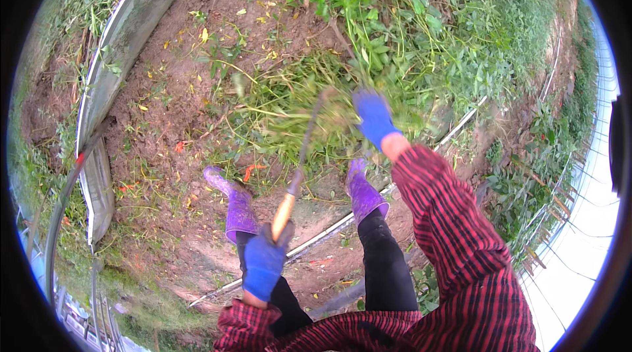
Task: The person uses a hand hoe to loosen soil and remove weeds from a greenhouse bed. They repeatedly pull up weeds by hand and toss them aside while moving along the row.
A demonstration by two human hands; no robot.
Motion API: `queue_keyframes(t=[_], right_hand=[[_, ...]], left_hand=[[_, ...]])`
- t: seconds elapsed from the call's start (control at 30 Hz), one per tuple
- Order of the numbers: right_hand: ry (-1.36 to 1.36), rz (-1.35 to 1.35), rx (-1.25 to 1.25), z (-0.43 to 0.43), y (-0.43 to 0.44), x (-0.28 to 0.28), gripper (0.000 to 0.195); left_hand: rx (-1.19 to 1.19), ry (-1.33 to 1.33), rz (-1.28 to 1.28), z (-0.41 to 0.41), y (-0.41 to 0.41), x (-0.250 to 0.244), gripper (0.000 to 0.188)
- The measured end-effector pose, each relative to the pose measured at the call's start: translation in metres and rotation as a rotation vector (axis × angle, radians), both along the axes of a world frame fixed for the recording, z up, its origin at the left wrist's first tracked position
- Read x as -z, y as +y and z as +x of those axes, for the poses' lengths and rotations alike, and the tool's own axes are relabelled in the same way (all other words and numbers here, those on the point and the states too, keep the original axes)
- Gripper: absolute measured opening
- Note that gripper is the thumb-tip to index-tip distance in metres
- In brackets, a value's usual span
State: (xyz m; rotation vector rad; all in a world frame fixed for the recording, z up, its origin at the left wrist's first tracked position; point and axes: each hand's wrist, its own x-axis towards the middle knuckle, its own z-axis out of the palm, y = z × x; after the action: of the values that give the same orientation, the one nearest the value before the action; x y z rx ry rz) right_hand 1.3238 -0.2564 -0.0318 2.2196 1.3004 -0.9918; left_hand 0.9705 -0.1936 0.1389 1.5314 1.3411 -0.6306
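My left hand (265, 265), in a blue work glove with a dark palm, is closed around the pale wooden handle of a sickle (307, 147). The sickle's dark metal shank reaches forward, and its hooked end blurs into a heap of loose green stems and leaves (291, 115). My right hand (374, 117), also gloved in blue, is at the right side of the heap, against the base of leafy standing plants (375, 50). Motion blur hides its fingers, so whether they grip stems cannot be told.
My purple rubber boots (240, 211) stand on bare soil behind the heap. A thin white pipe (321, 238) crosses the ground beneath my legs. A grey plastic sheet edge (123, 46) curves along the left, beside a bent hoop pole (61, 213). Wire mesh (568, 233) runs along the right.
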Motion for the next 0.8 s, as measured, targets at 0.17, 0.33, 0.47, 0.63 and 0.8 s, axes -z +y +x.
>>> queue_keyframes(t=[0.17, 0.33, 0.47, 0.63, 0.8], right_hand=[[-0.149, -0.192, 0.166, -0.054, -0.156, -0.019, 0.039], [0.057, 0.130, -0.080, -0.049, -0.100, -0.026, 0.035], [-0.112, 0.252, -0.231, -0.031, 0.025, 0.020, 0.063], [-0.086, 0.019, 0.599, -0.021, 0.127, 0.037, 0.097], [-0.099, 0.052, 0.764, -0.030, 0.118, 0.073, 0.035]], left_hand=[[-0.031, -0.043, -0.082, 0.009, -0.051, -0.007, 0.049], [-0.199, -0.141, 0.072, 0.023, 0.004, 0.055, 0.042], [0.070, 0.019, 0.266, 0.060, 0.115, 0.064, 0.052], [0.465, 0.039, 0.476, 0.047, 0.205, 0.099, 0.052], [0.706, -0.113, 0.587, 0.101, 0.240, 0.120, 0.045]])
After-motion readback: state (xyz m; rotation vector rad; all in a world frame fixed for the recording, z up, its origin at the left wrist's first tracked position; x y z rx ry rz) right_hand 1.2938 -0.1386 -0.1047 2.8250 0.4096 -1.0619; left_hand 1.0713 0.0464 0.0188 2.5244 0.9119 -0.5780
